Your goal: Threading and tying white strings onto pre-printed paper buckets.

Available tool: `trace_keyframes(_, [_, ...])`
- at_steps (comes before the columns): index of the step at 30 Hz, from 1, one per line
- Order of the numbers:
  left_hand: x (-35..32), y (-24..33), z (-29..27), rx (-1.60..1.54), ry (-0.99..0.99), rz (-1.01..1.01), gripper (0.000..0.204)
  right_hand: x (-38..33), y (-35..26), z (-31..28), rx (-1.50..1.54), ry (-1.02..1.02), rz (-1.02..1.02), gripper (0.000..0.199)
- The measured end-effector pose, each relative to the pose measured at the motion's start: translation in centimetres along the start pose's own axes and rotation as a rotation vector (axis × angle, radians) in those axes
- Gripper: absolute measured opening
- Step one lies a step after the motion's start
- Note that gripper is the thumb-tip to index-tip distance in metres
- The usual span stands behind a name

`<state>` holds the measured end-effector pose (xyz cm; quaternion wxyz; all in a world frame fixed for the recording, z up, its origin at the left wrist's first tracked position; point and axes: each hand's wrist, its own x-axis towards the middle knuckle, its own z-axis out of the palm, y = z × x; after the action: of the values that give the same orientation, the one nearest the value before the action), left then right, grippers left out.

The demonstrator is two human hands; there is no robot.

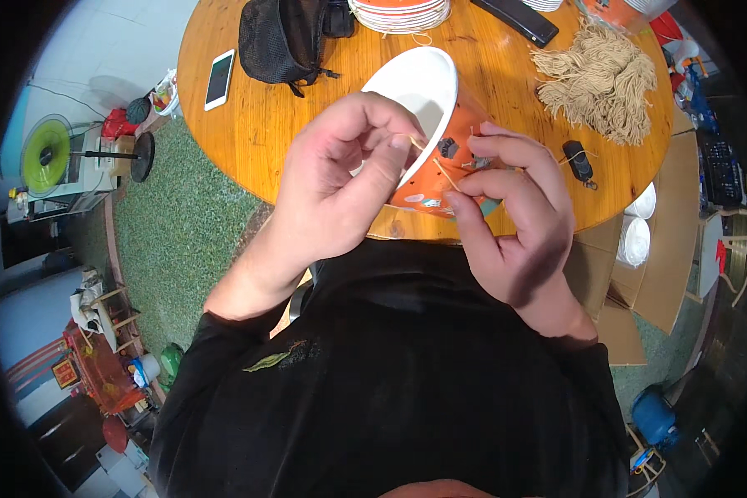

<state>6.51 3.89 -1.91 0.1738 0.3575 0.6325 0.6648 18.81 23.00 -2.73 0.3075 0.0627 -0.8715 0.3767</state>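
A paper bucket [465, 118], orange printed outside and white inside, lies tilted at the near edge of the table with its mouth facing left. At its rim, my left hand [349, 170] is closed, thumb and forefinger pinching a thin tan cord [417, 143] on the inner side. Across from it, my right hand [519, 199] pinches a short length of the same kind of cord against the printed outer wall, its other fingers curved over the bucket. Whether the two cord parts join through the wall is hidden.
A heap of tan cords [602, 83] lies at the right of the round wooden table [307, 124]. Stacked orange-and-white buckets [400, 15] stand at the back. Around them are a black mesh bag [278, 41], a white phone [219, 80] and a small black object [578, 162].
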Motion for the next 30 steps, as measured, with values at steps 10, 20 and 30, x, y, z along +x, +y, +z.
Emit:
trace_keyframes(10, [-0.9, 2.4, 0.3, -0.092, 0.01, 0.097, 0.009, 0.7, -0.5, 0.0, 0.097, -0.038, 0.018, 0.014])
trace_keyframes(20, [-1.6, 3.1, -0.8, 0.119, -0.024, 0.046, 0.011, 2.9, -1.0, -1.2, 0.131, -0.184, -0.008, 0.014])
trace_keyframes(30, [-1.1, 4.8, -1.6, 0.467, -0.019, 0.122, 0.02, 5.3, -0.9, -0.7, 0.408, -0.267, 0.159, 0.008])
